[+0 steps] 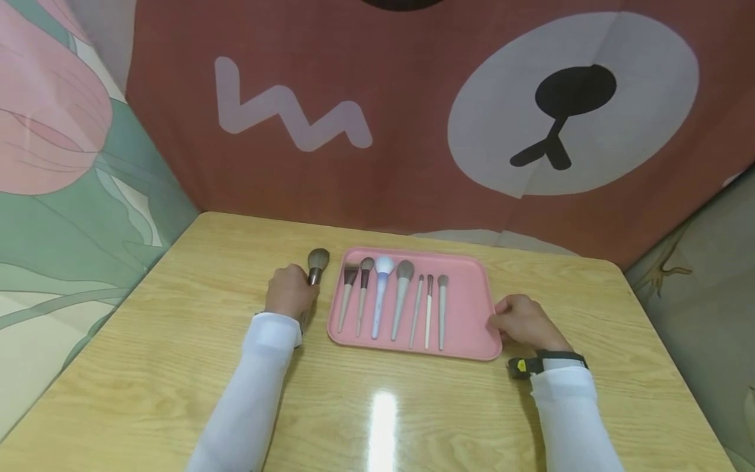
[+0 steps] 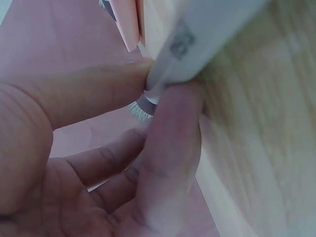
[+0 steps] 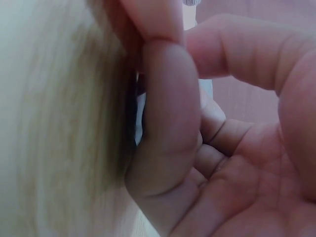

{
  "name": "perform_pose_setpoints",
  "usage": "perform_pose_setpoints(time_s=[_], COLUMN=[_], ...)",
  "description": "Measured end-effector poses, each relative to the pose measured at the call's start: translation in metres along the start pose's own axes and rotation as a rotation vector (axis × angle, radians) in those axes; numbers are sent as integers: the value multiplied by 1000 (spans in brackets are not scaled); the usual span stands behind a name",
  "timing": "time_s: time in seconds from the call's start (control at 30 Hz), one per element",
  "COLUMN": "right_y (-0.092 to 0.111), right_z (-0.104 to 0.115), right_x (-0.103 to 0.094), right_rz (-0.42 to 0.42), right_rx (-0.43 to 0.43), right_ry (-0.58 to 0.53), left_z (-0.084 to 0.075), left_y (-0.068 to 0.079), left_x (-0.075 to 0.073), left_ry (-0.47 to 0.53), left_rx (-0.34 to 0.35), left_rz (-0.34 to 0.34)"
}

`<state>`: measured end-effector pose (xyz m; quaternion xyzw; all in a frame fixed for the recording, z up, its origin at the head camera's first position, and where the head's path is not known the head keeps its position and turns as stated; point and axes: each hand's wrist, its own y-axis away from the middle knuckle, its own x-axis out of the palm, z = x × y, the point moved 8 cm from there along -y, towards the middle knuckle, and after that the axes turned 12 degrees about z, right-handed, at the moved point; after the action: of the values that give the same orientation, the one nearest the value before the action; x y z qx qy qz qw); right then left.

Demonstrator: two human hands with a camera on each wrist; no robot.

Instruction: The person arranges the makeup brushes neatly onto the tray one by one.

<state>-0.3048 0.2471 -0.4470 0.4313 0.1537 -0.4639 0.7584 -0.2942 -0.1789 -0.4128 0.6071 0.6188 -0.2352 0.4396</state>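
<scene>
My left hand (image 1: 289, 290) pinches a large makeup brush (image 1: 318, 260) just left of the pink tray (image 1: 468, 314). The brush's dark, rounded bristles point to the back of the table. In the left wrist view, its pale handle (image 2: 197, 44) with a dark printed mark sits between thumb and index finger. With thumb and index finger, my right hand (image 1: 527, 322) grips the tray's right edge; the right wrist view shows the pink rim (image 3: 153, 19) between them. Several makeup brushes lie side by side in the tray, bristles toward the back, among them a white-headed brush (image 1: 381, 292) with a lavender handle.
The tray lies on a light wooden table (image 1: 177, 367) with rounded back corners. Behind it hangs a reddish-brown cloth (image 1: 401, 177) with a cartoon bear face. A floral-patterned cloth (image 1: 71, 236) hangs on the left. The right wrist wears a black strap (image 1: 563, 356).
</scene>
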Motion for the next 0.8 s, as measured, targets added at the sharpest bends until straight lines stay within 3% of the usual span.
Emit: perform_pose_setpoints(time_s=[0.8], right_y=[-1], right_z=[0], right_x=[0], right_rz=[7], right_rx=[-8], right_ry=[7], left_z=[1], left_y=[-2], left_x=[3], left_ry=[0], left_rx=[-11], left_rz=[15])
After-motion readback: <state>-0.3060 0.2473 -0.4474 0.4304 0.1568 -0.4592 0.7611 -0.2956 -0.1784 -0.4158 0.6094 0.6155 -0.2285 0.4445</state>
